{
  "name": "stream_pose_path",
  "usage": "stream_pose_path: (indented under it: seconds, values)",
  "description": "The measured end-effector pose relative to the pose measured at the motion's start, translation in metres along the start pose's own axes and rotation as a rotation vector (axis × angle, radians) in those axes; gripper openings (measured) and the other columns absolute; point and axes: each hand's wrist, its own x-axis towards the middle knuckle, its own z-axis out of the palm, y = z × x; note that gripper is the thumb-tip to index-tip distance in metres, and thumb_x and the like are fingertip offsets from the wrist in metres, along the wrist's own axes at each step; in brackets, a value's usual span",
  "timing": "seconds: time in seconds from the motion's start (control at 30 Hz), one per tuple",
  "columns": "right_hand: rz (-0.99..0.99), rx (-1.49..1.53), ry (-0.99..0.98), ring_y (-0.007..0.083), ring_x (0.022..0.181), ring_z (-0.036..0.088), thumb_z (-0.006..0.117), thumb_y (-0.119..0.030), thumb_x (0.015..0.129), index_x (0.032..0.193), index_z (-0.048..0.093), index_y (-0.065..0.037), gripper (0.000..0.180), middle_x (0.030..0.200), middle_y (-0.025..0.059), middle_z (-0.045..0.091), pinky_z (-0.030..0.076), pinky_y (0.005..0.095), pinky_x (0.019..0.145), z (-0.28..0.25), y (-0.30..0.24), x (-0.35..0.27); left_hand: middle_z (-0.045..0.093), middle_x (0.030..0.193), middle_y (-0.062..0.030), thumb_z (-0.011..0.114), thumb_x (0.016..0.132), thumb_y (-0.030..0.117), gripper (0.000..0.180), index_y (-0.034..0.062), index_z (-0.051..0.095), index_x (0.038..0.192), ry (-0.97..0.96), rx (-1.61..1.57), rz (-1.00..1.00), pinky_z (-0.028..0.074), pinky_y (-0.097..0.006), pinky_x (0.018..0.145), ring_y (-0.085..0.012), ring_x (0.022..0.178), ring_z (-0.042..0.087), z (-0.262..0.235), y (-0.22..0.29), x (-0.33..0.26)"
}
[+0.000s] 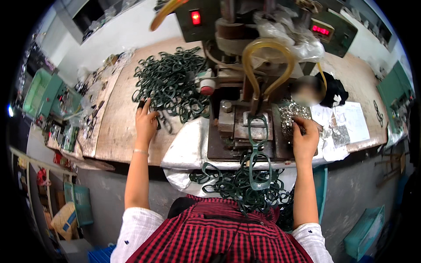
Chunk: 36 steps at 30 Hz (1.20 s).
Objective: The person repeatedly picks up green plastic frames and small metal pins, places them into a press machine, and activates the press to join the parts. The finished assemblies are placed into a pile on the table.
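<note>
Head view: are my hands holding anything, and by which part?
Cannot tell: the left hand is at the heaped dark-green looped eyeglass frames, the right hand at the small shiny silvery pieces; no grip shows clearly.

"Your count, please?"
"One left hand [146, 124] and one right hand [306, 136], so two."
"Anything green?"
"One single eyeglass frame [255, 152] at one press [231, 35], plus two tangles, an upper heap [169, 72] and a lower heap [234, 188], both uncountable."
"Metal?"
"One pile of small pieces [287, 115], too many to number."
"Lit red?"
"Two: one switch [195, 17], one display [320, 30]."
</note>
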Motion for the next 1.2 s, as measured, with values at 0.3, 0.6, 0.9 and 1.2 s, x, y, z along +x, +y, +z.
stream_pose_path:
  seconds: [0.3, 0.6, 0.9, 1.2]
  values:
    - [0.005, 0.33, -0.161, 0.0226, 0.089, 0.065, 0.069, -0.001, 0.08, 0.093, 0.071, 0.0, 0.013, 0.092, 0.0099, 0.071, 0.049, 0.0324, 0.084, -0.019, -0.056, 0.004, 0.068, 0.091, -0.0072, 0.066, 0.094, 0.005, 0.01, -0.0007, 0.064, 0.102, 0.353, -0.661, -0.218, 0.05, -0.025, 0.066, -0.0136, 0.075, 0.065, -0.005, 0.07, 0.031]
    - [0.157, 0.748, -0.254, 0.0126, 0.088, 0.064, 0.069, 0.002, 0.08, 0.124, 0.052, 0.005, 0.048, 0.088, 0.0082, 0.068, 0.048, 0.0265, 0.086, 0.019, -0.105, 0.009, 0.064, 0.098, -0.0119, 0.054, 0.101, 0.006, 0.006, 0.0037, 0.051, 0.106, 0.348, -1.414, -0.391, 0.058, -0.032, 0.072, -0.0175, 0.08, 0.065, -0.065, 0.172, 0.03]
    - [0.203, 0.559, -0.024, 0.0235, 0.089, 0.065, 0.067, -0.004, 0.076, 0.118, 0.054, 0.002, 0.045, 0.097, 0.013, 0.065, 0.052, 0.035, 0.082, -0.011, -0.112, 0.015, 0.059, 0.104, -0.0081, 0.057, 0.096, 0.0, 0.016, 0.0, 0.059, 0.112, 0.45, -1.335, 0.135, 0.056, -0.034, 0.082, -0.02, 0.098, 0.061, -0.082, 0.26, 0.116]
    - [0.06, 0.145, 0.115, 0.0393, 0.095, 0.054, 0.06, -0.001, 0.073, 0.106, 0.061, -0.001, 0.033, 0.092, 0.0186, 0.058, 0.044, 0.046, 0.084, 0.005, -0.025, -0.032, 0.062, 0.107, -0.0127, 0.056, 0.094, 0.001, 0.019, -0.0013, 0.062, 0.112, 0.279, -0.904, 0.899, 0.055, -0.036, 0.077, -0.0252, 0.091, 0.062, -0.139, 0.325, 0.048]
